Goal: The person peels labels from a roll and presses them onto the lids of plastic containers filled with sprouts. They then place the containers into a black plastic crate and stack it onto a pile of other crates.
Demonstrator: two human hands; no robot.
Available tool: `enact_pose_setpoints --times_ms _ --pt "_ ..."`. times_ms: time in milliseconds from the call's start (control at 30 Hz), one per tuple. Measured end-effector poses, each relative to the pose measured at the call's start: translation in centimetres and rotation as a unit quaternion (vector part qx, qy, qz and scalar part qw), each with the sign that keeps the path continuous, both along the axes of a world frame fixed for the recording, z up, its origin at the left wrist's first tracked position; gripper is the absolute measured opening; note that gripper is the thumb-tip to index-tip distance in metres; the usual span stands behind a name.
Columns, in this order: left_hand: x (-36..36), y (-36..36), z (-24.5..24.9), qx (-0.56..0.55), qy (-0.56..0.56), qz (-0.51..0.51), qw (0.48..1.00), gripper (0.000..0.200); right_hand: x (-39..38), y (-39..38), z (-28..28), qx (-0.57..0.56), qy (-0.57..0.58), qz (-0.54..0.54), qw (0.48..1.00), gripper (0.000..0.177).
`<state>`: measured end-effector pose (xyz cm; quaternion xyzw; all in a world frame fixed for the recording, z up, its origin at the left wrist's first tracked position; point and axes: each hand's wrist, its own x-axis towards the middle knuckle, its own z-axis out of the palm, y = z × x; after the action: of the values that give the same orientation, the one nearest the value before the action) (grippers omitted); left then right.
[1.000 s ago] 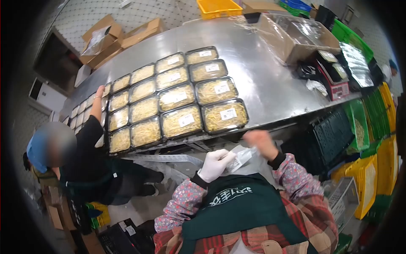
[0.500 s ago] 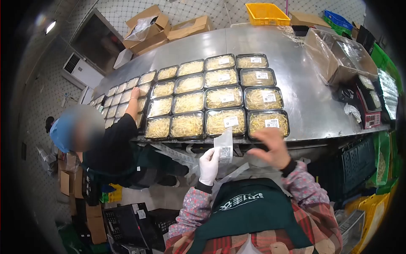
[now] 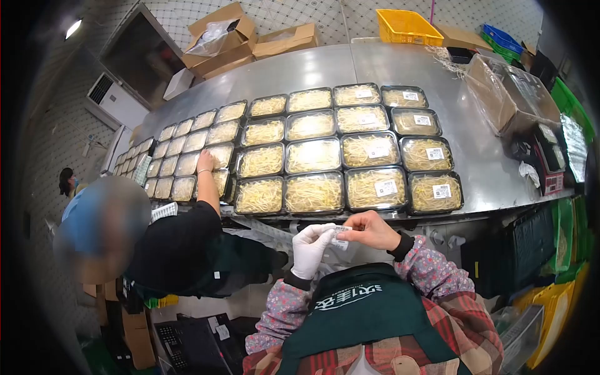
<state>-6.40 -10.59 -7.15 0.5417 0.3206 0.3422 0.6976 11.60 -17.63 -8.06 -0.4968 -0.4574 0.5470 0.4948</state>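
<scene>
My left hand (image 3: 310, 251), in a white glove, pinches a strip of printed labels (image 3: 341, 237) just off the front edge of the metal table. My bare right hand (image 3: 373, 232) meets it there, thumb and fingers closed on the same strip. Beyond my hands, clear-lidded black trays of bean sprouts (image 3: 314, 192) stand in rows. The trays in the two right-hand columns carry white labels, among them the front right tray (image 3: 435, 192).
On the left a co-worker in a blue cap (image 3: 181, 247) reaches over the trays. Cardboard boxes (image 3: 219, 37) and a yellow crate (image 3: 409, 28) are beyond the metal table (image 3: 300, 69). An open carton (image 3: 509, 100) stands at right.
My right hand has moved left from the front right tray and closed on the label strip. My left hand has lowered slightly. The view has shifted, and the co-worker appears nearer.
</scene>
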Motion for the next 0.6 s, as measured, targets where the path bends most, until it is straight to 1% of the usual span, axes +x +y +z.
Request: enact_pose_setpoints --times_ms 67,100,133,167,233,267,333,367,400,433,500,533,600 --pt "-1.7 1.4 -1.4 -0.001 0.021 0.017 1.000 0.008 -1.5 1.1 0.6 0.022 0.017 -0.055 0.998 0.015" --pt "-2.3 2.0 -2.0 -0.002 0.032 0.025 0.999 0.009 -2.2 1.7 0.8 0.033 0.026 -0.082 0.996 0.015" --pt "-2.8 2.6 -2.6 0.023 0.033 0.031 0.999 0.012 -2.8 2.2 0.7 0.033 0.029 -0.094 0.995 0.013" --pt "-3.5 3.3 -3.0 0.021 0.033 0.016 0.999 0.010 -3.3 2.6 0.8 0.037 0.015 -0.099 0.994 0.013" --pt "-3.9 4.7 -1.7 0.016 0.031 -0.017 0.999 0.011 -4.2 3.3 1.2 0.046 -0.015 -0.111 0.993 0.012" --pt "-3.4 4.7 -0.6 -0.002 -0.029 -0.014 0.999 0.028 -4.6 3.8 1.1 0.070 -0.068 -0.090 0.991 0.012" --pt "-4.3 5.2 -1.4 -0.050 0.004 -0.109 0.993 0.037 -4.9 4.6 0.7 0.112 -0.174 -0.041 0.977 0.012" --pt "-4.7 5.5 -1.9 -0.072 0.020 -0.155 0.985 0.041 -4.5 5.3 0.5 0.116 -0.200 -0.086 0.969 0.013" --pt "-4.6 5.5 -3.4 -0.072 0.025 -0.128 0.989 0.034 -3.6 6.1 0.3 0.119 -0.225 -0.129 0.958 0.014" --pt "-5.2 5.8 -3.6 -0.090 0.041 -0.139 0.985 0.032 -2.6 6.9 -0.1 0.123 -0.249 -0.172 0.945 0.014" --pt "-6.4 6.6 -3.8 -0.125 0.071 -0.157 0.977 0.027 1.0 9.3 -0.9 0.102 -0.216 -0.282 0.929 0.016" --pt "-6.5 6.8 -3.3 -0.101 0.066 -0.136 0.983 0.023 1.7 10.3 -1.4 0.080 -0.219 -0.235 0.944 0.016" --pt "-7.0 7.9 -3.9 -0.104 0.040 -0.107 0.988 0.021 2.5 11.9 -2.4 0.034 -0.219 -0.139 0.965 0.018"
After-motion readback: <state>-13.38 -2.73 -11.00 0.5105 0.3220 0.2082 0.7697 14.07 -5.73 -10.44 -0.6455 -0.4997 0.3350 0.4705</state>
